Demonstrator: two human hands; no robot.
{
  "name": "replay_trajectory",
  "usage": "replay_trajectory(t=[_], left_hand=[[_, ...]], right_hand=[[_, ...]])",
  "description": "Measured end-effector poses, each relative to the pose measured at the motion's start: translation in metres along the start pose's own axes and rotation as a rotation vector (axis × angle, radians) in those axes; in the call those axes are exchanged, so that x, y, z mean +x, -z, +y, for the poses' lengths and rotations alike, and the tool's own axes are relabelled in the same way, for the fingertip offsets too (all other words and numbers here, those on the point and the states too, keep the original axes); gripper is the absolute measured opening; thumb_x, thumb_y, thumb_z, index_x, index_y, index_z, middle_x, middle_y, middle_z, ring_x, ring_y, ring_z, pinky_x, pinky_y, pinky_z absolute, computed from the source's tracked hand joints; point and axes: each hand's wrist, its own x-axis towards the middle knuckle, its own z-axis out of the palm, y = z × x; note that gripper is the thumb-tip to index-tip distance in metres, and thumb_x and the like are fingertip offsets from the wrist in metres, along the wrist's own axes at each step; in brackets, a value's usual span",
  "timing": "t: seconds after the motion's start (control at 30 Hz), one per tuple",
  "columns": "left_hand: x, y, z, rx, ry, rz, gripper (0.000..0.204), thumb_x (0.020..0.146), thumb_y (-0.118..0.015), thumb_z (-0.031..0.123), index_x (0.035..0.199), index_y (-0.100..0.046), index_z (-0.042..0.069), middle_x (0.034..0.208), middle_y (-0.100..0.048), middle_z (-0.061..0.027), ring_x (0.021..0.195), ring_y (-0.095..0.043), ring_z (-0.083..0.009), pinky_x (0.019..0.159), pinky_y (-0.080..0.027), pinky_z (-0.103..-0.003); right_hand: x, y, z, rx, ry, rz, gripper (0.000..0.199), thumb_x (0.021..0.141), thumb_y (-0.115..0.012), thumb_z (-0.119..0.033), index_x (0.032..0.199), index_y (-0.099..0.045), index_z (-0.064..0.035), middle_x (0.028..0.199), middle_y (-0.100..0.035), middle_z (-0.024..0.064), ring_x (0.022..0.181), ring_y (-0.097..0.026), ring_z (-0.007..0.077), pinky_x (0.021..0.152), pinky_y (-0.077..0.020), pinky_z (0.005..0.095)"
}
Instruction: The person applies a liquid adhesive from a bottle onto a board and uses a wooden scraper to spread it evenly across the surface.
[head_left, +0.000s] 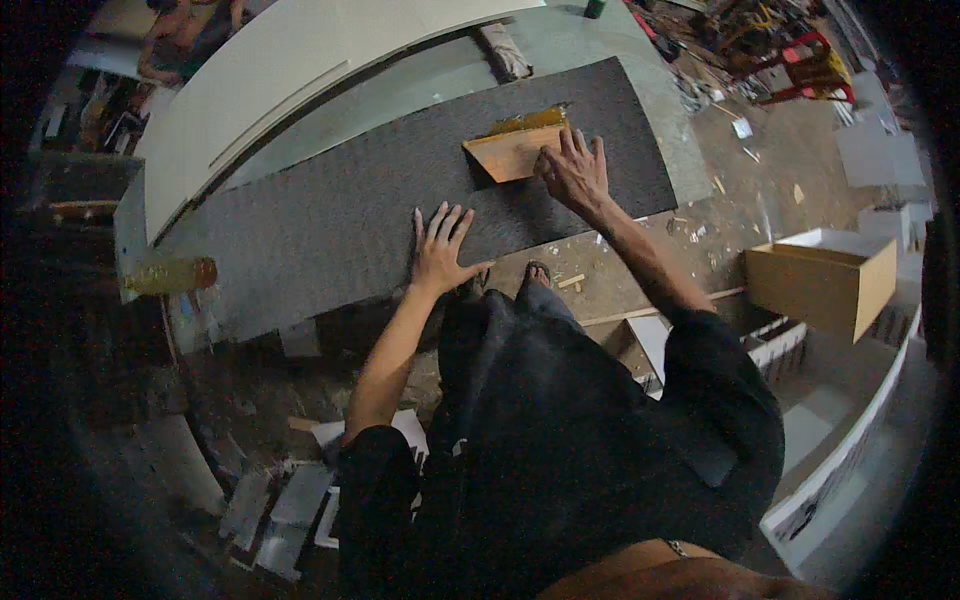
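A long dark grey sheet (340, 215) lies flat on the work surface before me. My right hand (578, 175) grips the right end of a flat orange-brown spreader (515, 153), tilted against the sheet. Along the spreader's far edge runs a strip of yellow-brown, glue-like paste (530, 121). Nearer to me, my left hand (440, 250) rests on the sheet by its front edge, fingers spread, holding nothing. My right fingertips are partly hidden behind the spreader and hand.
A pale curved-looking panel (290, 70) lies beyond the sheet, beside a wrapped bundle (505, 52). A yellowish bottle (172, 275) lies at the left end. To the right stand a tan box (820, 280) and a red chair (805, 65). Scraps litter the floor (740, 190).
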Motion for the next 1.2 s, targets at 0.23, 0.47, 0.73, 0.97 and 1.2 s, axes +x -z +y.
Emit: replay_trajectory(t=[0.23,0.47,0.73,0.97,1.2], left_hand=[[0.01,-0.014,0.006,-0.026,0.04,0.008,0.096,0.073,-0.068,0.072,0.148,-0.049,0.015,0.149,-0.05,-0.0132,0.144,-0.036,-0.0336,0.118,-0.009,-0.068],[-0.012,-0.028,-0.003,-0.083,0.025,0.098,0.104,0.067,-0.068,0.077,0.149,-0.047,0.016,0.152,-0.046,-0.0111,0.146,-0.034,-0.0317,0.119,-0.007,-0.067],[-0.02,-0.047,0.001,0.107,0.027,-0.011,0.123,0.054,-0.071,0.08,0.148,-0.044,0.004,0.155,-0.04,-0.0148,0.146,-0.032,-0.0344,0.117,-0.013,-0.069],[-0.161,0.132,-0.059,-0.427,0.225,0.695,0.083,0.079,-0.079,0.043,0.145,-0.045,0.005,0.148,-0.046,-0.0166,0.139,-0.041,-0.0361,0.116,-0.026,-0.055],[-0.288,0.179,-0.198,-0.735,0.804,0.761,0.054,0.099,-0.059,0.024,0.142,-0.042,-0.005,0.14,-0.05,-0.0259,0.13,-0.049,-0.0384,0.107,-0.04,-0.044]], right_hand=[[-0.041,-0.034,0.009,0.082,0.396,-0.374,0.042,0.088,-0.058,-0.021,0.129,-0.06,-0.0132,0.139,-0.046,0.0141,0.126,-0.044,0.0337,0.097,-0.0424,0.0469],[-0.073,0.122,0.027,0.372,0.157,-0.35,0.049,0.077,-0.052,0.009,0.118,-0.069,-0.0121,0.108,-0.07,0.0124,0.101,-0.066,0.0352,0.088,-0.0538,0.0444],[-0.09,0.049,0.051,0.284,-0.188,-0.321,0.028,0.095,-0.051,-0.015,0.114,-0.069,-0.0041,0.103,-0.071,0.0156,0.097,-0.065,0.0282,0.085,-0.0517,0.0412],[-0.062,0.132,-0.061,0.514,-0.339,0.101,0.056,0.088,-0.069,-0.027,0.137,-0.056,-0.0012,0.129,-0.062,0.0139,0.115,-0.06,0.0218,0.094,-0.051,0.0353],[0.032,0.129,-0.317,0.023,-0.07,0.037,0.046,0.088,-0.069,-0.011,0.132,-0.06,-0.0016,0.13,-0.063,0.02,0.115,-0.064,0.0353,0.097,-0.052,0.0399]])
